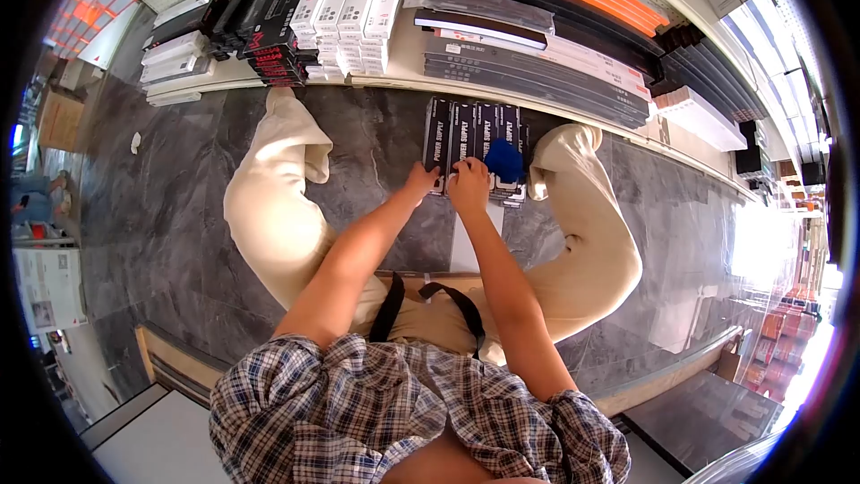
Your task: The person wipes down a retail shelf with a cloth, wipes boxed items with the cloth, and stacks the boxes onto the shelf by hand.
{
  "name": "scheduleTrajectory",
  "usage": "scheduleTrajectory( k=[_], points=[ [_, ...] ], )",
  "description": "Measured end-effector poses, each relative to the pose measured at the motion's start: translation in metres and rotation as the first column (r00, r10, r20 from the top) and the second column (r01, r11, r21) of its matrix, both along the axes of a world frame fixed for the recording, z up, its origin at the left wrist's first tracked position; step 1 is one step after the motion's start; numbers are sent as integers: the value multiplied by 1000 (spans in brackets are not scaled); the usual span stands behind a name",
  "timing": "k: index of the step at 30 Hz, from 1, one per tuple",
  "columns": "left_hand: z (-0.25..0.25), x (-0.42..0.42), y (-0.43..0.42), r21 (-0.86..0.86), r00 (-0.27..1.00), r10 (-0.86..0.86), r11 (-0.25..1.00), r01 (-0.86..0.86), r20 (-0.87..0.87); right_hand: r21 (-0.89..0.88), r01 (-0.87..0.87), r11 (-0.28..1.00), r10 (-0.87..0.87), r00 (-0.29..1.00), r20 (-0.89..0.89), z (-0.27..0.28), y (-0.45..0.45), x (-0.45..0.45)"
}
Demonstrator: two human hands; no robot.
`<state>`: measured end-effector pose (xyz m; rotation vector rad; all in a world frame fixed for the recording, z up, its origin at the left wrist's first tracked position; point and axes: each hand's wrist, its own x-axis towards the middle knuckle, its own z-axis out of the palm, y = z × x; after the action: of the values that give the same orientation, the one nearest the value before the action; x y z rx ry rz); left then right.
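Observation:
Several slim black boxes printed "POWER SUPPLY" (461, 134) lie side by side on the floor between my feet. My left hand (419, 181) is closed at the near end of the leftmost box (436, 139), its thumb over the top edge. Just to the right, my right hand (468, 186) has its fingers bent onto the near end of the neighbouring box; its fingertips are partly hidden. A crumpled blue cloth (504, 161) rests on top of the boxes at the right, close to my right hand.
Ahead, a low shelf (376, 81) carries white boxes (354, 0), black boxes (269, 27) and long flat packages (537, 72). My bent legs flank the power supply boxes. A pale strip (465, 242) lies on the dark tiled floor (376, 170). Behind me are low cabinets.

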<state>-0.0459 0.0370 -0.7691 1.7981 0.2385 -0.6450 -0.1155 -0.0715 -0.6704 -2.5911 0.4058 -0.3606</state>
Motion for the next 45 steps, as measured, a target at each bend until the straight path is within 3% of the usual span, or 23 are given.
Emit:
scheduleTrajectory(
  k=[4,6,7,9,12,14,15,17,19,22,24,26,28,30,32,34,36,38,40,42,43,44,45],
  points=[
    [18,12,4,10,994,108,994,-108,10,26,-22,999,21,1000,17,-6,-7,-1],
    [53,26,11,-180,927,-61,984,-7,-371,27,-33,999,33,999,18,-6,-7,-2],
    [53,32,12,-192,914,-13,979,-71,-405,23,-29,999,29,1000,-2,-4,-6,-2],
    [73,33,15,-222,916,2,970,-100,-401,22,-29,999,29,999,-18,1,-1,-1],
    [73,37,20,-209,902,13,971,-115,-432,192,-53,980,29,992,124,15,9,2],
    [94,31,19,-320,868,-45,938,-134,-495,211,-88,974,57,987,149,25,22,5],
    [99,26,13,-343,877,-13,923,-174,-481,318,-88,944,75,996,53,29,29,3],
    [114,20,17,-438,880,-87,887,-144,-467,260,-55,964,38,997,70,39,39,-2],
    [125,17,15,-507,911,-165,860,-56,-379,127,41,991,-56,992,113,42,43,-2],
    [164,6,15,-579,953,-260,806,125,-156,249,30,968,-63,990,125,73,41,-13],
    [185,-5,9,-591,965,-242,795,139,-98,192,36,981,-79,972,223,95,40,-25],
    [211,-9,3,-499,946,-305,807,316,107,196,38,980,-102,939,328,115,33,-35],
    [243,-14,-4,-503,945,-311,803,320,106,176,93,980,-151,924,351,145,31,-42],
    [271,-18,-14,-431,923,-297,819,379,247,140,127,982,-173,902,395,173,29,-48],
    [340,-32,-13,-371,912,-325,838,401,251,118,116,986,-155,899,411,202,30,-56],
    [352,-26,-19,-429,873,-353,768,476,337,164,111,980,-177,861,477,225,28,-58],
    [378,-18,-26,-196,775,-396,817,542,492,26,125,992,-107,700,706,241,9,-40],
    [410,8,-27,-372,641,-454,549,748,619,78,153,985,-161,659,734,273,-8,-16],
    [426,38,-40,-354,551,-384,475,806,741,93,126,988,-153,648,746,307,-22,15],
    [446,74,-54,-430,569,-418,384,817,708,-12,134,991,-63,546,835,333,-40,65],
    [451,94,-57,-470,635,-442,432,770,633,21,128,992,-93,590,802,354,-44,84],
    [475,87,-46,-384,663,-355,599,703,660,54,120,991,-118,632,766,374,-46,105],
    [480,93,-39,-324,630,-326,643,695,705,11,166,986,-119,659,742,387,-56,134]
  ],
)
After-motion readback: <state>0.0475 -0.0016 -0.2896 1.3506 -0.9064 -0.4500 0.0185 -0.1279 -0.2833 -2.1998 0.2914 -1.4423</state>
